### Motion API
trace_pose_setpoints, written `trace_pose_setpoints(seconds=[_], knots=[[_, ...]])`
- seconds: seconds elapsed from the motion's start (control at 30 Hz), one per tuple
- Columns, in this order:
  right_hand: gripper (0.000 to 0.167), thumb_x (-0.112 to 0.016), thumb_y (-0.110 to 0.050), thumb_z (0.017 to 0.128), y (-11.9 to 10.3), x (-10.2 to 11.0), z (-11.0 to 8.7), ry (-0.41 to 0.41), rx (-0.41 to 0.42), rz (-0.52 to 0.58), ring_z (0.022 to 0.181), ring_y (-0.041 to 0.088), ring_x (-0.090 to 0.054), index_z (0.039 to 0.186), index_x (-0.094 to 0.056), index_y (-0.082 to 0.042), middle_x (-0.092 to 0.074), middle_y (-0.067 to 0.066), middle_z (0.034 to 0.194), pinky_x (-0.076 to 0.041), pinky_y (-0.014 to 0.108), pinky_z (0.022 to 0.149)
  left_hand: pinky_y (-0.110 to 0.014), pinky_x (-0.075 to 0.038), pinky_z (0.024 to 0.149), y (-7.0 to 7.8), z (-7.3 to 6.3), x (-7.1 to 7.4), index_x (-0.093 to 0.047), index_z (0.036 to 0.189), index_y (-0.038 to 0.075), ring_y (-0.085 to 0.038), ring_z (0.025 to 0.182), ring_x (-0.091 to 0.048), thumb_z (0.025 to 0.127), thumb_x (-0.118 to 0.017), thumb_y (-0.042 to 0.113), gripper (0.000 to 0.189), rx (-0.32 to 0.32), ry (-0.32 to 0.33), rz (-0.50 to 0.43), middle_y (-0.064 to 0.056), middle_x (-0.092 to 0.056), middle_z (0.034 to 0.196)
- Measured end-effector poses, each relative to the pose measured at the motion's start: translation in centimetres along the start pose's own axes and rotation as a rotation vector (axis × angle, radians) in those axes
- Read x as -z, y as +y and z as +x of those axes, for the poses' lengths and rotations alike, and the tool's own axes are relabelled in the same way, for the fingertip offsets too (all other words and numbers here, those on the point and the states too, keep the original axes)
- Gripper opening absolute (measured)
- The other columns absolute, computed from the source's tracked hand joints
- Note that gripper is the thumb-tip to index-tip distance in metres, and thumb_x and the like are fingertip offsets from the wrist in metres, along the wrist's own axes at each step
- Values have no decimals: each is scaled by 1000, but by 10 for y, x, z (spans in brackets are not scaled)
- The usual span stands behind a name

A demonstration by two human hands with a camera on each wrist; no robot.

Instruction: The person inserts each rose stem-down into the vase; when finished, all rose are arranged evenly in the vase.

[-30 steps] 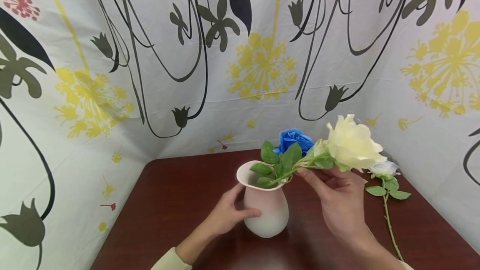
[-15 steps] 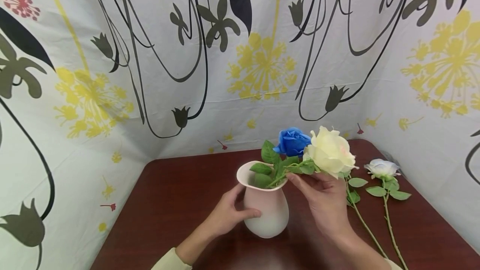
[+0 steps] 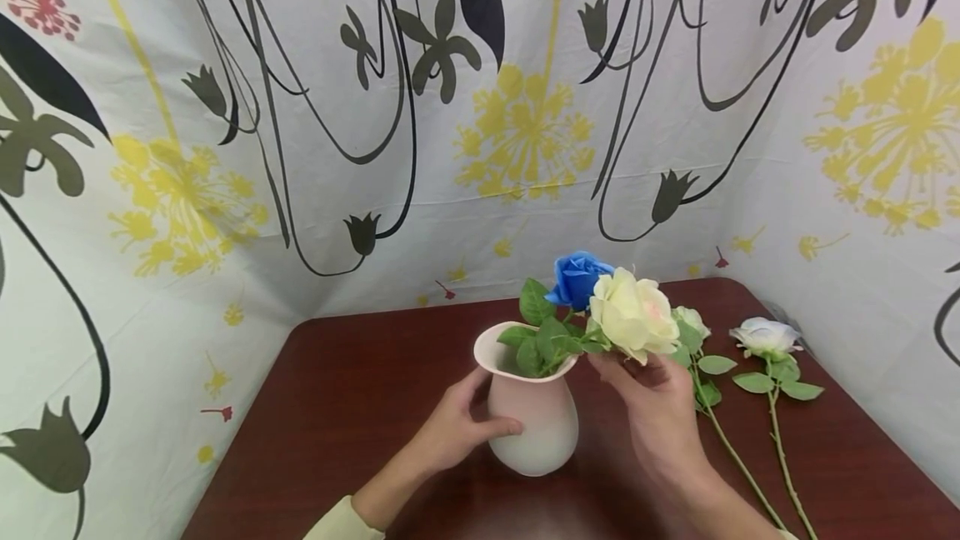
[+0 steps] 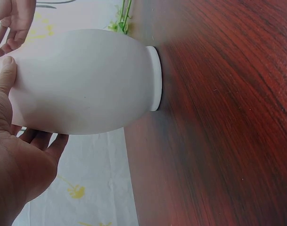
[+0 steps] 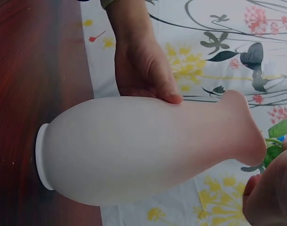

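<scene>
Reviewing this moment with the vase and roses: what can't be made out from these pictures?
Lower stems of the blue rose and cream rose: head view, hidden by leaves and the wall of the vase.
Some fingers of the right hand: head view, behind the cream rose; its grip is unclear.
Stem end of the rightmost rose: head view, cut off by the bottom edge.
Cream rose's bloom: right wrist view, not visible.

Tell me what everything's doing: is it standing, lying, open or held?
Red-brown wooden table: flat.
White flowery cloth: hanging, creased.
Smooth pink-and-white vase: upright on the table.
Left hand: gripping the vase.
Blue rose: leaning from the vase's mouth.
Big cream rose: wide open, tilted.
Right hand: under the cream rose, can't see if gripping.
Bluish-white rose: open, lying on the table.
Pale greenish rose: lying on the table, partly hidden.
</scene>
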State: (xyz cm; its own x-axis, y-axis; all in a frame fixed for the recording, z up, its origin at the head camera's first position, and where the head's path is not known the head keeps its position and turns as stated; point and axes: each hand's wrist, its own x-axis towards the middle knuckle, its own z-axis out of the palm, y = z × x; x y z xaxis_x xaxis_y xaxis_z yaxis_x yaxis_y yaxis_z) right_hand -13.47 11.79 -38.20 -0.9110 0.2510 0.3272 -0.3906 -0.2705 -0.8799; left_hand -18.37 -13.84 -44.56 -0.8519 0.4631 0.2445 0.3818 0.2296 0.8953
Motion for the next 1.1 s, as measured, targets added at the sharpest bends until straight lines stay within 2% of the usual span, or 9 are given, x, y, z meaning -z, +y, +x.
trace_pose_setpoints(seconds=[0.1, 0.23, 0.33, 0.4, 0.57, 0.7, 0.8, 0.97, 1.1], knots=[[38, -68, 19, 94, -1, -1, 1, 40, 19, 73, 94, 15, -67, 127, -73, 0, -73, 4, 115, -58, 26, 77, -37, -45, 114, -2, 0, 0, -46, 160, 23, -16, 136, -56, 91, -89, 25, 81, -2, 2, 2, 7, -56, 153], [45, -68, 20, 92, -2, -6, 3, 7, 23, 81, 111, 16, -67, 132, -73, -2, -72, 5, 125, -58, 25, 88, -38, -47, 112, -3, 1, 0, -46, 160, 22, -17, 135, -57, 91, -88, 26, 81, -11, 4, 8, 5, -57, 152], [49, -71, 20, 91, -1, -8, 5, -39, 30, 45, 123, 17, -64, 134, -72, -2, -71, 6, 132, -56, 26, 96, -38, -47, 112, -3, 0, 0, -46, 161, 22, -18, 135, -56, 92, -88, 27, 81, -16, 2, 15, 5, -57, 153], [49, -74, 18, 90, 1, -10, 7, -55, 26, 10, 123, 17, -65, 134, -72, -2, -71, 5, 133, -56, 27, 98, -38, -47, 111, -3, 0, 0, -46, 160, 24, -17, 134, -57, 91, -88, 27, 81, -14, -1, 13, 7, -57, 152], [50, -76, 14, 90, 4, -11, 8, -58, 9, -57, 127, 15, -63, 139, -68, 2, -70, 5, 135, -53, 27, 102, -36, -49, 109, -2, 0, -1, -47, 159, 28, -15, 130, -60, 90, -89, 28, 80, -3, -2, 3, 11, -58, 150], [54, -74, 11, 94, 8, -7, 7, -50, -25, -50, 133, 16, -59, 145, -62, 1, -66, 4, 141, -53, 26, 103, -36, -49, 109, -1, 0, -2, -47, 158, 29, -15, 131, -59, 90, -89, 29, 80, 1, 0, -2, 12, -58, 150], [51, -72, 12, 95, 13, 2, 4, -30, -48, -6, 129, 13, -62, 144, -65, -2, -68, 0, 137, -55, 25, 98, -37, -48, 110, -1, 1, -2, -47, 158, 30, -15, 132, -59, 90, -89, 29, 80, 5, -2, -7, 12, -57, 150], [42, -67, 13, 98, 21, 25, 6, -9, -46, 60, 108, 9, -71, 128, -77, -15, -75, -3, 121, -59, 24, 88, -38, -47, 112, -1, 1, -2, -47, 159, 30, -14, 134, -57, 90, -89, 30, 81, 10, -1, -4, 13, -56, 152], [32, -66, 7, 102, 23, 49, 16, 3, -81, 128, 99, 12, -72, 124, -78, -12, -74, 0, 120, -59, 24, 88, -38, -47, 112, -2, 1, -2, -46, 159, 30, -13, 134, -56, 90, -89, 30, 81, 15, 2, -1, 14, -55, 152]])
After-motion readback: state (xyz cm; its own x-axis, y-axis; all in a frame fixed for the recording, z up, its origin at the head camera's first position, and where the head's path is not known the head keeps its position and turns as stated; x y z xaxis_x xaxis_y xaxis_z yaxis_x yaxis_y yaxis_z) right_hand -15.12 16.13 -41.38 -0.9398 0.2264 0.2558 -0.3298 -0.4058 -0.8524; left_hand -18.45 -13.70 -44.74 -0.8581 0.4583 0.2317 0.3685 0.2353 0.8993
